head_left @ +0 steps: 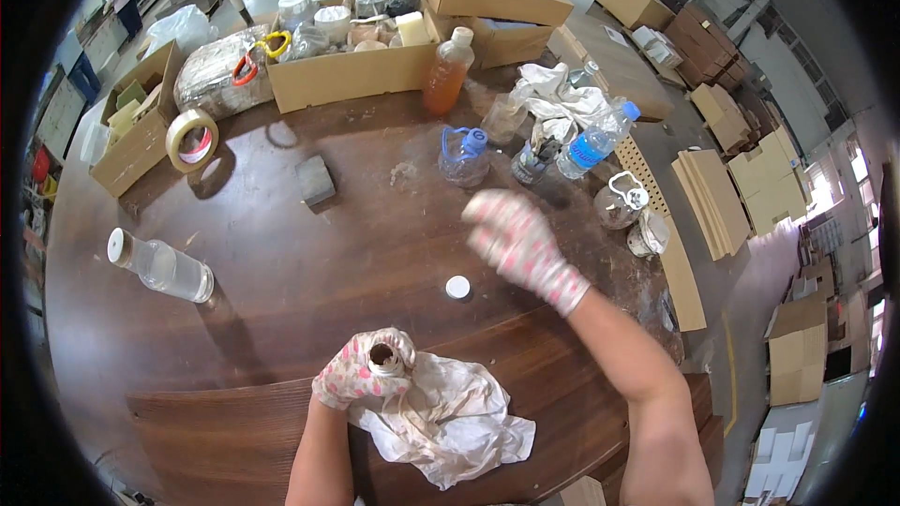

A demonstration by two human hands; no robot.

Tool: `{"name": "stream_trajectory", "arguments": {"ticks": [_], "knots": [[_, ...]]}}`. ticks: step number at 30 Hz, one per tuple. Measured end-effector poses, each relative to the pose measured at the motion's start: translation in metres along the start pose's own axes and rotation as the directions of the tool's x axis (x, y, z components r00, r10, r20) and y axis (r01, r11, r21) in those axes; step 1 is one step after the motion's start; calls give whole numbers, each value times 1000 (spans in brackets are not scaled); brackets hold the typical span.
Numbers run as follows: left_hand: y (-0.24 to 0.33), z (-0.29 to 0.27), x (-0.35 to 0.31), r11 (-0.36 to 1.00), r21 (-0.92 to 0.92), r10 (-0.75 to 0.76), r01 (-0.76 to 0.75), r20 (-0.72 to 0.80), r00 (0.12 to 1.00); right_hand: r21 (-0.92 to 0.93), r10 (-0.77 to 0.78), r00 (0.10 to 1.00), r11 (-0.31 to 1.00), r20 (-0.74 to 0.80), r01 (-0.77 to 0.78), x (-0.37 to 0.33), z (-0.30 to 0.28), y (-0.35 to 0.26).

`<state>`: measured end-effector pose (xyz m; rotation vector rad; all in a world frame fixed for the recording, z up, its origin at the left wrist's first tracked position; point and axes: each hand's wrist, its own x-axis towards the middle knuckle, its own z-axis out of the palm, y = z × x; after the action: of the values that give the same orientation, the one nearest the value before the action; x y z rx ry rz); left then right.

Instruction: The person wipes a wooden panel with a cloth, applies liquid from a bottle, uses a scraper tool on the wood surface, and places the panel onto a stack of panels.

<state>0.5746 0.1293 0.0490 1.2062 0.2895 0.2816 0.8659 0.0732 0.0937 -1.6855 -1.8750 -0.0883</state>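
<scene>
My left hand [361, 370], in a white glove with pink spots, is closed around an open-mouthed bottle or jar [384, 359]; its mouth faces up and looks brown inside. A crumpled white cloth [448, 426] hangs beside that hand and spreads over the table's near edge. Above the table, at right of centre, is my right hand [514, 239] in a matching glove. Its fingers are loosely bent and slightly blurred, with nothing visible in them. Nearest to it is a small clear jug with a blue cap [464, 161]. Between the hands, a white screw cap [457, 287] lies on the table.
A clear bottle [164, 267] stands at left, near a tape roll [192, 141] and grey block [315, 180]. An orange-filled bottle [448, 73], cardboard box [352, 89] and scissors [246, 67] are at the back. A water bottle [595, 142] and handled jar [621, 201] stand right.
</scene>
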Motion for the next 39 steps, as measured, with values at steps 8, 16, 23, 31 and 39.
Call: {"name": "stream_trajectory", "arguments": {"ticks": [8, 16, 23, 31, 39], "knots": [[2, 0, 4, 1000, -27, -7, 8, 21, 1000, -319, 426, 831, 781, -358, -537, 47, -54, 138], [4, -1, 4, 1000, -9, -19, 20, 14, 1000, -248, 491, 864, 828, -112, -503, 46, -47, 145], [0, 1, 4, 1000, 13, -18, 18, 31, 999, -371, 566, 813, 732, -135, -571, 33, -62, 164], [0, 1, 6, 999, 10, -35, 35, 27, 999, -96, 560, 819, 815, -128, -572, 25, -67, 158], [-2, 4, 10, 999, 30, -26, 25, 32, 999, -29, 649, 753, 755, -109, -655, 14, -85, 173]]}}
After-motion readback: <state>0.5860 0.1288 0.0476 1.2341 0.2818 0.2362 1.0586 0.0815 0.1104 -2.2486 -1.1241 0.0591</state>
